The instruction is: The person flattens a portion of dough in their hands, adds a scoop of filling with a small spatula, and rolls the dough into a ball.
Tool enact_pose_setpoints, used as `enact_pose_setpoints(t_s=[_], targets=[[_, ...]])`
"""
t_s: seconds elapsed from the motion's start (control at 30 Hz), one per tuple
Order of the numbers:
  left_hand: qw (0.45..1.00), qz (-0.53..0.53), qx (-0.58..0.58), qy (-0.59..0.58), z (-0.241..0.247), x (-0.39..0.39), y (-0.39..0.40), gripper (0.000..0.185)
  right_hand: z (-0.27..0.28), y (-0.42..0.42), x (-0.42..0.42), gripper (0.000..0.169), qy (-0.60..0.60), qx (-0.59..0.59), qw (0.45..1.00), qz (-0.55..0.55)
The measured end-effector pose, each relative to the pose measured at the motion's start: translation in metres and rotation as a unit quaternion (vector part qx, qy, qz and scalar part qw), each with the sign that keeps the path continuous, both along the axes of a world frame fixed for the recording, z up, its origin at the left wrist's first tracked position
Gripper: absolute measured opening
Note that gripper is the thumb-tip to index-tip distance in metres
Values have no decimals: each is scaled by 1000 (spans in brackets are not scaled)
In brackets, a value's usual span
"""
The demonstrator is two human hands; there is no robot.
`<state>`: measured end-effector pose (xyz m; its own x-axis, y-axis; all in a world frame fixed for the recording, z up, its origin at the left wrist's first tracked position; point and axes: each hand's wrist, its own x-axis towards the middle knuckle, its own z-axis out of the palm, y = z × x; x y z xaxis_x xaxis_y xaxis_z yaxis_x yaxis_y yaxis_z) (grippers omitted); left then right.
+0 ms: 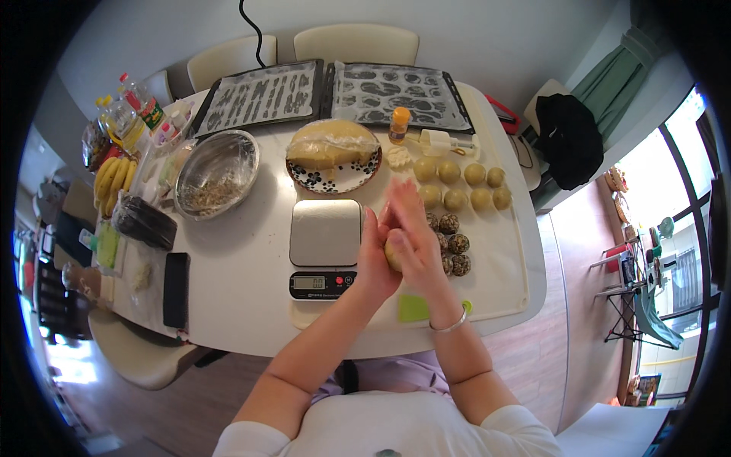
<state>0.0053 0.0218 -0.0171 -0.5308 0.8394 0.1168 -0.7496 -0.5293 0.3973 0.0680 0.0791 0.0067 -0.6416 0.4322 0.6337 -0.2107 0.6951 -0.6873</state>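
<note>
My left hand [378, 260] and my right hand [420, 245] are cupped together around a pale yellow dough ball [393, 254], mostly hidden between the palms. Under and beside them, a flat kitchen scale [325, 233] stands at the left with nothing on its plate. Dark, nutty-looking filling balls [458, 244] sit close to the right of my hands. Beyond them lie two rows of smooth yellow dough balls [455, 200] on a cream mat [502, 285]. A large block of yellow dough [331, 143], partly covered in plastic film, rests on a patterned plate [342, 181].
Two lined baking trays [260, 97] [394, 94] stand at the back. A steel bowl [217, 174] with crumbly remains is at the left, near bananas [114, 180] and bottles. An orange-capped jar [398, 125], white mould [435, 143] and green scraper [413, 308] are on the mat.
</note>
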Motion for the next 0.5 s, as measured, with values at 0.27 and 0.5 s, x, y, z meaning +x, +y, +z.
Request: enact_pose_setpoints(t_s=[0.27,0.5], targets=[[992,5,23,-122,-17,-7,-2,73,32,-35,-5,44,-191,183,961,-77],[990,-22,64,-127,-5,-5,-2,71,7,-21,-5,44,-112,144,983,38]])
